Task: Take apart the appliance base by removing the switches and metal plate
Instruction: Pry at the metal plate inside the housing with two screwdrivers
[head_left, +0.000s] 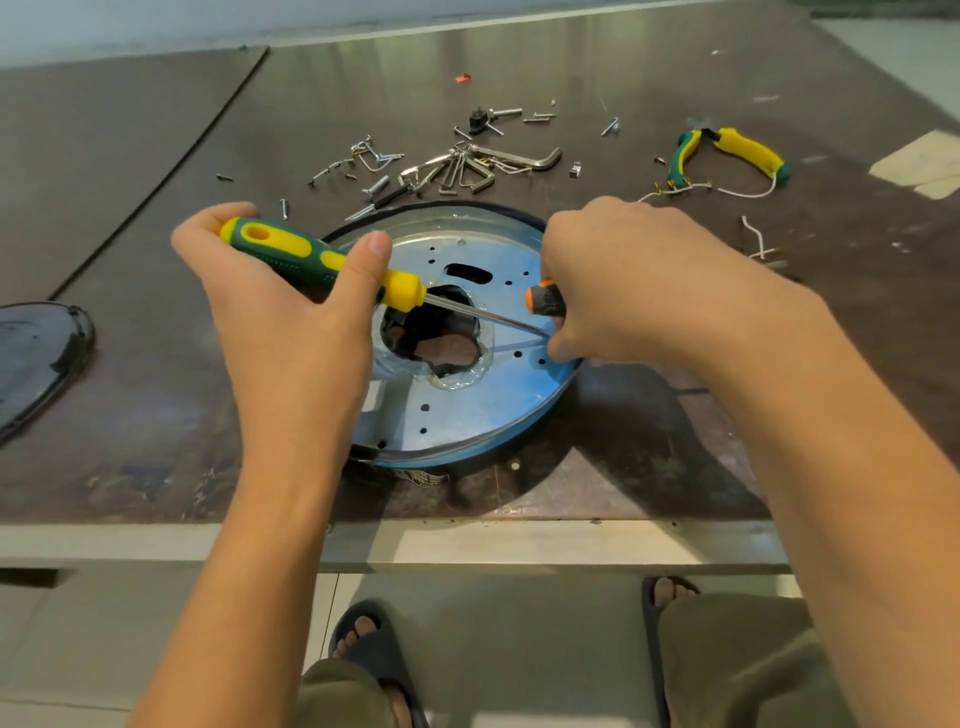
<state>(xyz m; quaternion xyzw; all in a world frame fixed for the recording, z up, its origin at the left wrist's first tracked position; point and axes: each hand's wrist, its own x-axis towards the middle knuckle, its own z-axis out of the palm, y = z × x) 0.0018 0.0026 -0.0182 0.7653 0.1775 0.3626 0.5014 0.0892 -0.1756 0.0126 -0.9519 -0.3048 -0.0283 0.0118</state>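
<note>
The round appliance base (467, 415) lies on the table near its front edge, a bluish metal plate (498, 395) with a ragged centre hole facing up. My left hand (280, 312) grips a green-and-yellow screwdriver (317, 260), its shaft slanting right across the hole to the plate's right side. My right hand (618, 280) grips an orange-and-black screwdriver (545, 297) over the plate's right rim. Both tips are hidden under my right hand's fingers.
Loose screws and hex keys (457, 166) lie scattered behind the base. Green-and-yellow pliers (727, 153) and bits of white wire (748, 192) lie at the back right. A dark cover piece (36, 358) sits at the left edge. The table's front edge (467, 540) is close.
</note>
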